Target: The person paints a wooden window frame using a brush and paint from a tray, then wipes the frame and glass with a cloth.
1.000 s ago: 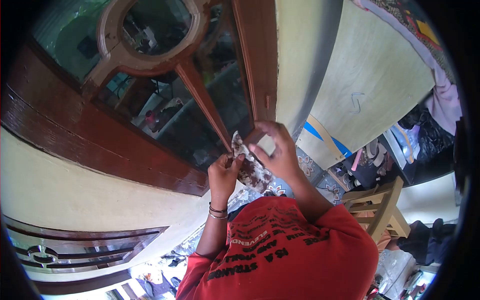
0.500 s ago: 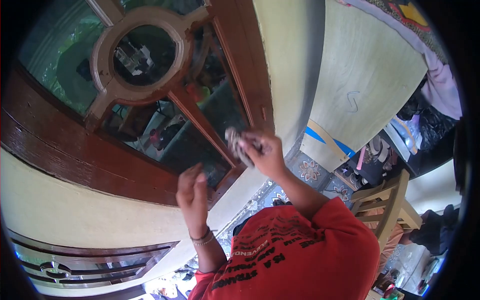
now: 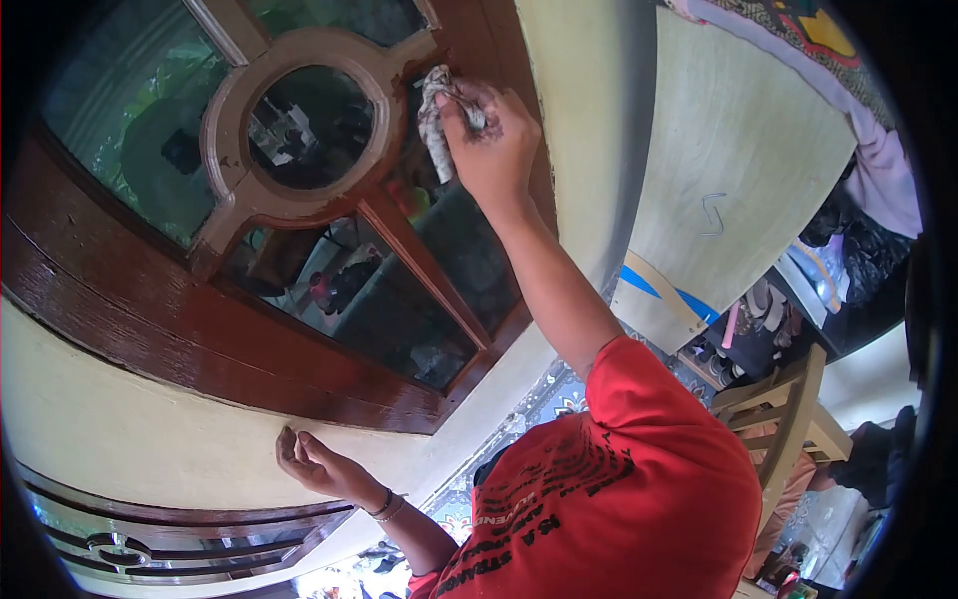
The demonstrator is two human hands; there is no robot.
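My right hand [image 3: 491, 145] is closed on a crumpled, grey-white patterned cloth [image 3: 435, 125]. It holds the cloth against the narrow glass pane beside the round frame [image 3: 225, 150] of a brown wooden window. Lower left, my left hand [image 3: 324, 469] is held in front of the cream wall [image 3: 200, 429], with its fingers loosely curled, the thumb apart and nothing in it. A bracelet circles the left wrist.
A pale wooden panel [image 3: 738, 130] stands at the right, with pink fabric [image 3: 883, 180] over its edge. Below are black bags, a shelf of items and a wooden chair [image 3: 788, 429]. Another slatted window [image 3: 180, 539] is at lower left.
My right hand has moved up along the window with the cloth and its arm is now stretched out. My left hand has dropped down and left, from the window's lower edge to the wall.
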